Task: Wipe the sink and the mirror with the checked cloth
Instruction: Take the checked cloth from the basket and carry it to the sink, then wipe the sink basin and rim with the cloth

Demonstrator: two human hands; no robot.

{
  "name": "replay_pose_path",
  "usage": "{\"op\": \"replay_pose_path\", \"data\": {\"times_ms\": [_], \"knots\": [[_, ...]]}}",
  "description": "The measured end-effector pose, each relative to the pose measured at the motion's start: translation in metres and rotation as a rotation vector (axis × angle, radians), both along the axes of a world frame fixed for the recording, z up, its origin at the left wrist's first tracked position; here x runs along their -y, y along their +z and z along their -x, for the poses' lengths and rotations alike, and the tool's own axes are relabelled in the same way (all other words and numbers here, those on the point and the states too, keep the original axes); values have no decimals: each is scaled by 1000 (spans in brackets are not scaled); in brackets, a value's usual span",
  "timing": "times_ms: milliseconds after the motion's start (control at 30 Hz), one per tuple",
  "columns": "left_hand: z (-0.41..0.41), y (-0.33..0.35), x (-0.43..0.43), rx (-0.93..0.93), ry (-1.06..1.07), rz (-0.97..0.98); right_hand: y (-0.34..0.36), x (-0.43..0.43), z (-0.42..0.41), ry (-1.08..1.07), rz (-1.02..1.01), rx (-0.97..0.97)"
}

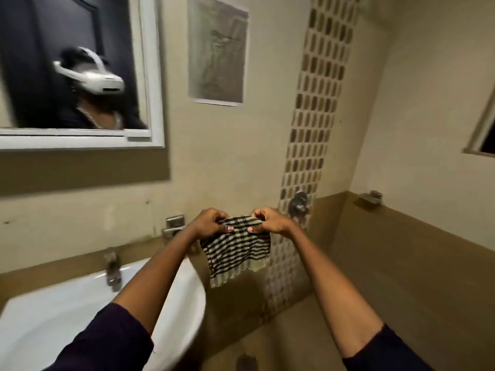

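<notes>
A black-and-white checked cloth (237, 253) hangs in the air to the right of the sink. My left hand (210, 223) grips its top left corner and my right hand (270, 222) grips its top right corner, so the cloth is stretched between them. The white sink (184, 298) sits at the lower left, under my left forearm. The white-framed mirror (80, 76) hangs on the wall at the upper left, well above and left of the cloth.
A metal tap (112, 271) stands at the sink's back rim. A metal fitting (174, 224) is on the wall behind it. A wall valve (298, 204) sits on the mosaic tile strip just right of my hands. A poster (217, 49) and a window corner (482, 135) are on the walls.
</notes>
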State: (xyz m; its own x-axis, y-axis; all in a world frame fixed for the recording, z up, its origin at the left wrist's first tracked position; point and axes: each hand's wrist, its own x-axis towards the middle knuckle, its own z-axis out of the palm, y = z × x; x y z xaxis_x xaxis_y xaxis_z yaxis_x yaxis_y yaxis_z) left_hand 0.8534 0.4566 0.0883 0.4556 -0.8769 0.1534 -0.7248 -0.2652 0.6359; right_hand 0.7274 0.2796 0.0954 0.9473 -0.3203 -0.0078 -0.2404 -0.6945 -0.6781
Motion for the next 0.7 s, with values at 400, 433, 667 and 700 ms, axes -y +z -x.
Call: {"op": "replay_pose_path", "data": {"times_ms": [400,433,667,700], "knots": [[-69,-57,-122,-609,55,-260,-47,-96,-100,327,-298,-368],[-71,-61,-123,-693,37,-298,-52,-93,-101,341,-368,-428],[-72,-118,-92,-470,202,-346,-118,-67,-122,246,-351,-567],[-71,-134,-83,-377,282,-330,-129,-66,-124,224,-229,-522]]}}
